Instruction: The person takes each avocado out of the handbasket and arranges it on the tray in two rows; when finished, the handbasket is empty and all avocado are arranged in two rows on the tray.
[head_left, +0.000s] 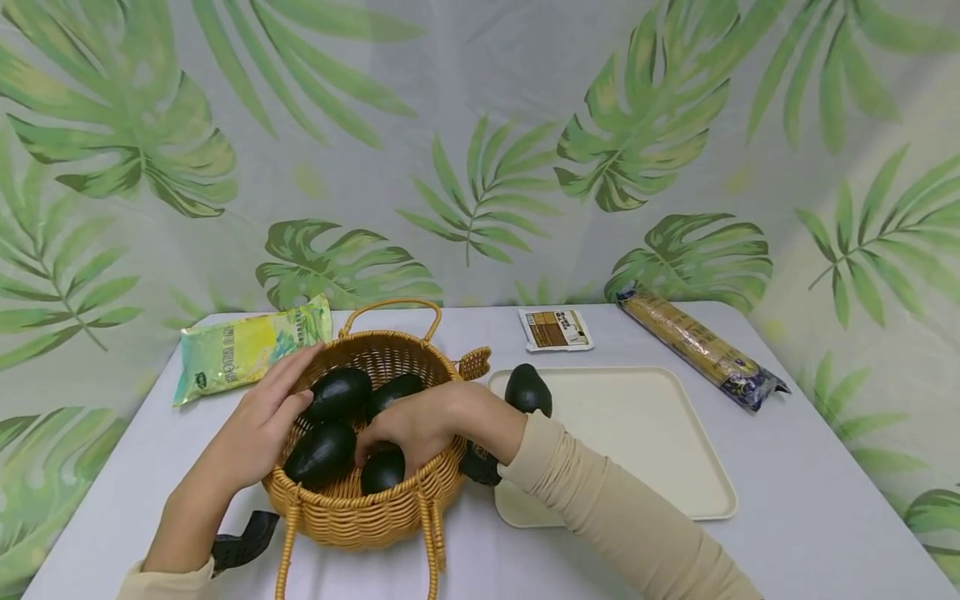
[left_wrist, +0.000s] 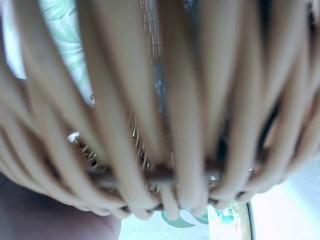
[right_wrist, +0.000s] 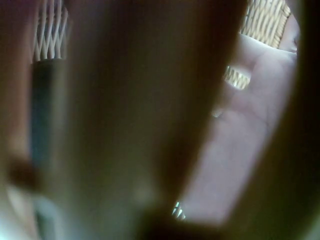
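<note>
A round wicker basket (head_left: 360,521) stands in the left half of the table in the head view. Several dark avocados (head_left: 320,454) lie inside it. My left hand (head_left: 258,425) rests along the basket's left rim, fingers straight and thumb over the edge beside an avocado (head_left: 340,393). Reaching over the right rim, my right hand (head_left: 420,421) grips the front avocado (head_left: 383,472) inside the basket; its thumb is hidden. Basket weave (left_wrist: 185,125) fills the left wrist view. In the right wrist view, blurred strips mostly cover the palm (right_wrist: 240,135).
A cream tray (head_left: 637,442) lies right of the basket, with one avocado (head_left: 528,390) at its left edge. Behind are a green-yellow packet (head_left: 243,354), a small white-brown packet (head_left: 555,329) and a long noodle-like pack (head_left: 693,342). The basket's front handle (head_left: 433,542) hangs down.
</note>
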